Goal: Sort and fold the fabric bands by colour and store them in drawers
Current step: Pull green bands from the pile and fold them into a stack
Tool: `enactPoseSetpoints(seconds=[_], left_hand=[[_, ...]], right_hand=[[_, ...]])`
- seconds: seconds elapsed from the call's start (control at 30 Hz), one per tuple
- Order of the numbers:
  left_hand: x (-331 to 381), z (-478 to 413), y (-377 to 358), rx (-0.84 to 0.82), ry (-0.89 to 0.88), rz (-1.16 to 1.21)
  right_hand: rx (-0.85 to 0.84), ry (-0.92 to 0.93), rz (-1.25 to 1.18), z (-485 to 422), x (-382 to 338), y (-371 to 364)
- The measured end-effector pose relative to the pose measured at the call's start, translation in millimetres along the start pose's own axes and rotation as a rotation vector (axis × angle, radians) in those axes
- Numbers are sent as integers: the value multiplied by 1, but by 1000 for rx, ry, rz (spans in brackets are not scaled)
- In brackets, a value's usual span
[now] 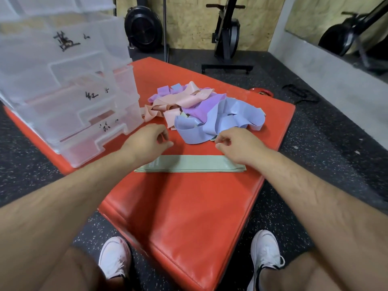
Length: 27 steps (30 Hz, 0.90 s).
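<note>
Green band (189, 164) folded flat, lying crosswise on red mat (189, 217), nearer me than the rest. Left grip (150, 141) above band's left end: fingers loosely curled, holding nothing. Right grip (235, 147) above band's right end, same loose curl, nothing in it. Can't tell if either wrist touches the band. Unsorted pile just behind: pink bands (189, 98), purple band (204, 108), blue bands (231, 115) tangled together. Blue edge is just beside right fingertips. Clear drawer unit (73, 106) on mat's left corner, handwritten marks on drawer fronts, illegible. My white shoes (114, 257) on speckled floor (315, 143)
</note>
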<state>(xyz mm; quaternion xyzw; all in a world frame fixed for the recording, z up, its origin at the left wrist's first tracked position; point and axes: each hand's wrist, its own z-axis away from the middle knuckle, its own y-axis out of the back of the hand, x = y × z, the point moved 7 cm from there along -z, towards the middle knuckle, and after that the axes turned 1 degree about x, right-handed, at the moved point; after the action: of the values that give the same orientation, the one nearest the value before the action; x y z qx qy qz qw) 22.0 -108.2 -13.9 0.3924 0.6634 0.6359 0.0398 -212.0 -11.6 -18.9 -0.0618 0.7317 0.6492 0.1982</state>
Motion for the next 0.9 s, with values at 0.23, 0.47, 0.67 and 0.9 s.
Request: enactPoseSetpoints(seconds=[0.23,0.47,0.67,0.9], left_hand=[[61,-33,-53,-207,-155,22],[64,-49,-79,-263,-220,-52],[60,-51,-57,-133,-244,-82],[61,-52,-18,-15,-238,-6]], right_hand=[[-148,-51,160,-27,11,-23],[-195,-30,285,-33,19,-31],[-63,45,40,-33,4,-10],[191,157,-244,-29,-30,53]])
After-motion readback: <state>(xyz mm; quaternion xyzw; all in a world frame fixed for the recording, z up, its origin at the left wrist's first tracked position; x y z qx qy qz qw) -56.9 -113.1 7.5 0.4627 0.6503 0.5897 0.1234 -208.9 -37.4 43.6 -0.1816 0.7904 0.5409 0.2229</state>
